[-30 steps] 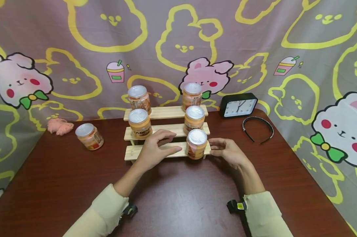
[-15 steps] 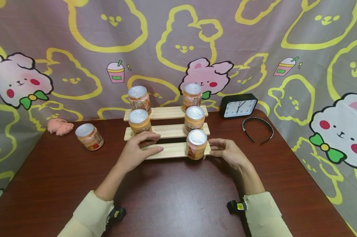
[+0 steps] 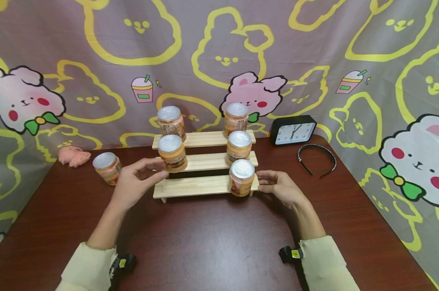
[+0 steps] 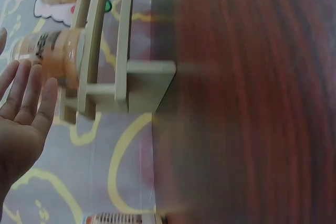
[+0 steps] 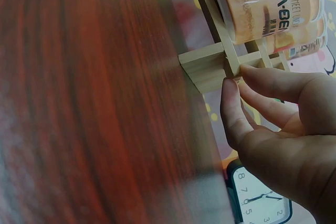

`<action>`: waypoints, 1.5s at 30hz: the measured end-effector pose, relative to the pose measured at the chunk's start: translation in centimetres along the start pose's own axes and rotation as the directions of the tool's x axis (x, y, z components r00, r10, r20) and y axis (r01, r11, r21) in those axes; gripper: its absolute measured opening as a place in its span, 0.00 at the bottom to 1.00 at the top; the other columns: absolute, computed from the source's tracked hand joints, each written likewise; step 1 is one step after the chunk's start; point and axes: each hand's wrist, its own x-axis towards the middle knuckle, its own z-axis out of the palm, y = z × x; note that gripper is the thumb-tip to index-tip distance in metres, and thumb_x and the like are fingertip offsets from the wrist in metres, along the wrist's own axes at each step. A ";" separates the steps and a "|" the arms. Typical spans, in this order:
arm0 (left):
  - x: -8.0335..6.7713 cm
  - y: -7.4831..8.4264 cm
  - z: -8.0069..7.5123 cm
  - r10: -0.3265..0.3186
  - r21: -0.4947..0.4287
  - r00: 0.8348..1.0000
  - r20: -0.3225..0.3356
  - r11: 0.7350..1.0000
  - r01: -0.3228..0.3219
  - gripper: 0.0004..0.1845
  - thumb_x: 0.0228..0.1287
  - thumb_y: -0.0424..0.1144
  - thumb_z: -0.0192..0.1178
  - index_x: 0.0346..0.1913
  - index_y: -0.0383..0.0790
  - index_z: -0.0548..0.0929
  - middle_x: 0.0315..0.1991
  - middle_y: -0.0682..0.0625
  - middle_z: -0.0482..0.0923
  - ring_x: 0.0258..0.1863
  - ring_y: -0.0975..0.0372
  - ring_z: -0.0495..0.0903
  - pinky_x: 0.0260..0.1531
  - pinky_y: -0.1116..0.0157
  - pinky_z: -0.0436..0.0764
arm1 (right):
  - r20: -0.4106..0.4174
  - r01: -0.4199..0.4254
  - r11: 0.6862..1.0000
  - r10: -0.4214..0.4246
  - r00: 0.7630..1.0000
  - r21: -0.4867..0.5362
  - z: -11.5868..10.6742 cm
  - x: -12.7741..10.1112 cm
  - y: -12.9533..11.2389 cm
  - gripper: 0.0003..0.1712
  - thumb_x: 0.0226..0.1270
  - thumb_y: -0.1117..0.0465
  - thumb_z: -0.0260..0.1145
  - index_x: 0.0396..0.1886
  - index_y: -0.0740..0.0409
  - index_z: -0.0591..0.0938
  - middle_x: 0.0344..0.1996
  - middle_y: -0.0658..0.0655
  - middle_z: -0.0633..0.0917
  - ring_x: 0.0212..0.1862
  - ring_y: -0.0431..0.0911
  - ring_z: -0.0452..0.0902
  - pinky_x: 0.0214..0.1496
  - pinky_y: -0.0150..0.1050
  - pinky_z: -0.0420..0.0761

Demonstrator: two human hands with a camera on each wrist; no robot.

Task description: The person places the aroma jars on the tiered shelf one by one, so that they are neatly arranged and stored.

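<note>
A three-step wooden rack [image 3: 197,186] stands mid-table with several orange cans on it. The lowest step holds one can [image 3: 242,178] at its right end. My left hand [image 3: 144,178] hovers open and holds nothing at the rack's left end, just left of the middle-step can [image 3: 172,153]; the left wrist view shows that hand [image 4: 26,108] palm out beside the can [image 4: 52,56]. A loose can [image 3: 105,167] stands on the table left of this hand. My right hand [image 3: 268,182] touches the right end of the lowest step with relaxed fingers [image 5: 262,77], beside the rack's side panel [image 5: 205,69].
A black clock [image 3: 293,129] and a black headband [image 3: 317,158] lie right of the rack. A pink knitted piece [image 3: 73,155] sits at the far left. Cartoon cloth [image 3: 219,52] hangs behind and at both sides. The brown table [image 3: 219,234] stretches toward me.
My left hand has left the lowest step and moved left and slightly up, toward the loose can. The right hand and the cans have stayed put.
</note>
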 end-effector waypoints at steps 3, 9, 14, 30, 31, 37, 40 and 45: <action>0.0 -0.1 -1.1 -0.001 0.048 0.999 -0.035 0.999 0.003 0.17 0.61 0.28 0.72 0.53 0.30 0.85 0.43 0.41 0.85 0.41 0.65 0.83 0.39 0.72 0.81 | -0.002 -0.003 1.000 0.003 1.000 0.005 0.0 0.1 0.1 0.30 0.65 0.78 0.65 0.67 0.78 0.70 0.56 0.72 0.79 0.55 0.52 0.77 0.48 0.32 0.82; 0.1 -0.5 -3.3 -0.011 0.141 0.984 -0.178 0.989 0.036 0.19 0.60 0.30 0.73 0.54 0.31 0.85 0.43 0.52 0.86 0.43 0.68 0.82 0.39 0.77 0.78 | -0.006 0.000 1.000 0.000 1.000 0.003 0.1 0.2 0.1 0.30 0.65 0.78 0.65 0.67 0.78 0.70 0.56 0.72 0.79 0.55 0.53 0.77 0.48 0.32 0.82; 0.4 -0.8 -5.0 -0.043 0.133 0.932 -0.359 0.986 0.097 0.19 0.58 0.30 0.74 0.53 0.32 0.86 0.42 0.60 0.85 0.41 0.69 0.83 0.36 0.78 0.79 | -0.004 0.004 1.000 -0.004 1.000 0.006 0.1 0.2 0.2 0.30 0.66 0.78 0.65 0.67 0.78 0.70 0.56 0.73 0.79 0.56 0.54 0.77 0.48 0.32 0.82; 1.6 -3.3 -7.9 -0.143 0.106 0.750 -0.646 0.956 0.274 0.25 0.53 0.37 0.78 0.56 0.42 0.87 0.50 0.58 0.77 0.52 0.63 0.75 0.55 0.70 0.74 | -0.009 0.011 1.000 -0.011 1.000 0.018 0.2 0.5 0.2 0.30 0.65 0.78 0.65 0.66 0.79 0.70 0.55 0.73 0.80 0.54 0.53 0.78 0.48 0.32 0.82; 1.6 -3.4 -8.0 -0.166 0.099 0.751 -0.639 0.951 0.294 0.26 0.53 0.37 0.78 0.58 0.43 0.87 0.52 0.58 0.76 0.54 0.62 0.75 0.56 0.69 0.73 | -0.010 0.011 1.000 -0.011 1.000 0.017 0.3 0.5 0.1 0.30 0.65 0.78 0.65 0.66 0.79 0.70 0.55 0.73 0.80 0.54 0.53 0.78 0.48 0.32 0.82; 1.2 -3.2 -8.8 -0.389 -0.032 0.726 -0.567 0.891 0.453 0.35 0.54 0.37 0.78 0.67 0.51 0.80 0.66 0.52 0.70 0.60 0.56 0.71 0.41 0.77 0.77 | 0.005 0.007 1.000 -0.007 1.000 0.002 0.7 0.7 -0.1 0.30 0.64 0.78 0.65 0.66 0.78 0.71 0.54 0.72 0.80 0.55 0.54 0.78 0.48 0.32 0.82; 0.9 -3.4 -9.2 -0.448 -0.029 0.713 -0.540 0.856 0.516 0.38 0.56 0.37 0.77 0.70 0.54 0.76 0.73 0.51 0.64 0.67 0.56 0.66 0.53 0.71 0.77 | 0.008 0.001 1.000 -0.001 1.000 -0.008 0.6 0.3 0.0 0.29 0.64 0.77 0.66 0.66 0.78 0.71 0.55 0.72 0.80 0.55 0.54 0.78 0.48 0.32 0.82; 1.5 -4.7 -9.4 -0.466 0.017 0.716 -0.519 0.832 0.554 0.43 0.57 0.38 0.76 0.75 0.52 0.70 0.75 0.48 0.63 0.68 0.58 0.65 0.59 0.67 0.72 | -0.001 0.000 1.000 0.000 1.000 -0.001 0.2 0.0 0.1 0.30 0.65 0.77 0.65 0.66 0.78 0.71 0.57 0.73 0.79 0.57 0.55 0.77 0.48 0.32 0.82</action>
